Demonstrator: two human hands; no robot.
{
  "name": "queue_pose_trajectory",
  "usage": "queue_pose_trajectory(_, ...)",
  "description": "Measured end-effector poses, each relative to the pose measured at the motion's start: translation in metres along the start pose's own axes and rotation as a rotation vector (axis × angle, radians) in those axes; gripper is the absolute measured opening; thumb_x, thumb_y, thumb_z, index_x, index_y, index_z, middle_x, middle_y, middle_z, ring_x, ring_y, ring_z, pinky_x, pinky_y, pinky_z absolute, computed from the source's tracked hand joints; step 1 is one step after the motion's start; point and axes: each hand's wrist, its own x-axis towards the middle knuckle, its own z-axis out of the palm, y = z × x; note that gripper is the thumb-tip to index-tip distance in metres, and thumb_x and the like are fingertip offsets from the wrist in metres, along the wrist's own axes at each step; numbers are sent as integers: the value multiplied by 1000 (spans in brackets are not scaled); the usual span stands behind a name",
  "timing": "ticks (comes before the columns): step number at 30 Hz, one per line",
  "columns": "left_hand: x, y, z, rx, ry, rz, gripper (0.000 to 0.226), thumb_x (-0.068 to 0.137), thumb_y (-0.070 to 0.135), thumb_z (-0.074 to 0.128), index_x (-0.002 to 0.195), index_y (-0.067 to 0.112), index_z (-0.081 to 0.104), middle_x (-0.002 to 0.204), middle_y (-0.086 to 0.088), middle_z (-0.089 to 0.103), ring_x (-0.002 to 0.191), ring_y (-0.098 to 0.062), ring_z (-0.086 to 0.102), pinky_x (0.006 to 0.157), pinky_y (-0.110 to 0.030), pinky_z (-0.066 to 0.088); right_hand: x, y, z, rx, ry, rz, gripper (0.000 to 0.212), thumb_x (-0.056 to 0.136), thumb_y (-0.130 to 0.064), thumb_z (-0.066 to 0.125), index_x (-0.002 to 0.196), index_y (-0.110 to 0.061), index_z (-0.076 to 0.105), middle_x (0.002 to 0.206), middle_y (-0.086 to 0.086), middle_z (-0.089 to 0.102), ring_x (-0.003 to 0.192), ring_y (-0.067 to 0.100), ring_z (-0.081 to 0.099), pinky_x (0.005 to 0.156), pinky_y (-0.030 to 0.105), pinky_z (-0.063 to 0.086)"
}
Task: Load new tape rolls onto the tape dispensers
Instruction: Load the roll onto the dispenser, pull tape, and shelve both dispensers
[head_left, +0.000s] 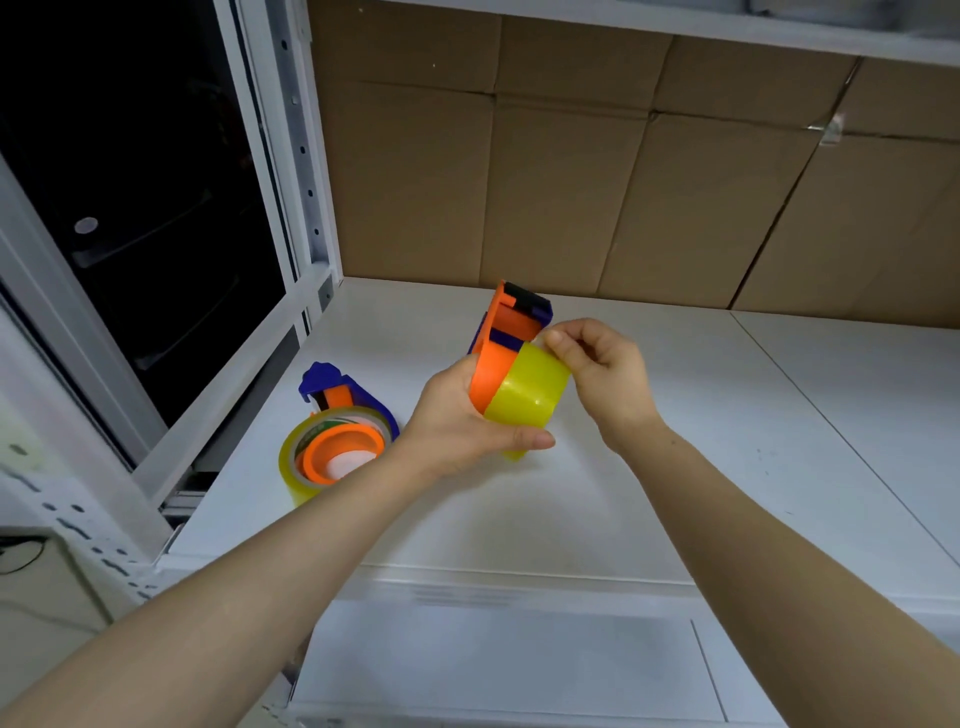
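The left hand (457, 421) grips the orange dispenser (511, 319). The right hand (602, 379) pinches the yellow tape roll (527, 395), which sits partway onto that dispenser's hub. The roll looks light, stiff and slick, so it is probably best held by its rim. A loaded dispenser (337, 431) lies to the left.

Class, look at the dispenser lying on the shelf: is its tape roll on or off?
On: the roll rings the orange hub of the dispenser, which lies on the shelf.
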Motion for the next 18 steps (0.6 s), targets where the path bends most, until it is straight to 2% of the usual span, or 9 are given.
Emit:
queue_pose_trajectory(3,-1,-3,6,152,46,15,77,48,26,91,115,25,54,110,2,61,100,-18,58,83,-34,53,-2,-1,6,242,-24,311,11,93,-17,53,86,-15,61,82,0,62,79,15,58,68,28,52)
queue_pose_trajectory(5,0,-6,11,146,43,24,82,50,27,91,121,22,52,114,2,59,104,-18,57,87,-36,52,-5,-4,11,463,2,460,9,93,-16,54,88,-12,60,86,5,63,78,18,60,68,33,55)
queue_pose_trajectory(8,0,-7,12,100,-14,15,76,55,24,89,121,21,52,114,2,59,106,-19,58,89,-37,53,-10,-5,18,640,66,452,7,90,-13,57,90,-8,62,87,9,67,79,21,65,74,37,57)
queue_pose_trajectory(10,1,-8,13,73,-46,7,72,59,22,87,122,22,51,116,2,59,107,-18,58,89,-34,53,-13,-6,23,677,90,422,8,90,-14,58,89,-9,64,86,8,68,77,21,66,71,36,58)
queue_pose_trajectory(13,2,-6,15,14,-108,17,63,67,14,82,117,31,47,107,12,57,100,-8,58,78,-16,53,-15,-6,32,683,139,425,9,90,-17,58,86,-14,66,80,4,70,68,16,68,58,29,58)
queue_pose_trajectory(15,2,-3,15,-5,-180,34,64,72,8,77,117,36,41,105,18,53,95,-2,56,72,-8,51,-14,-4,35,661,156,437,11,91,-19,58,83,-15,65,79,3,69,68,16,67,57,28,56)
queue_pose_trajectory(16,2,-4,14,10,-215,46,65,74,7,75,122,33,40,108,16,53,97,-2,55,74,-8,50,-14,-2,36,621,155,431,12,91,-19,57,83,-16,65,81,3,68,71,17,66,59,28,55)
queue_pose_trajectory(18,2,-8,12,64,-250,49,64,77,11,73,130,24,40,113,8,56,103,-8,57,83,-16,51,-12,4,33,401,148,352,10,91,-20,57,86,-15,64,88,4,67,79,16,63,63,24,52)
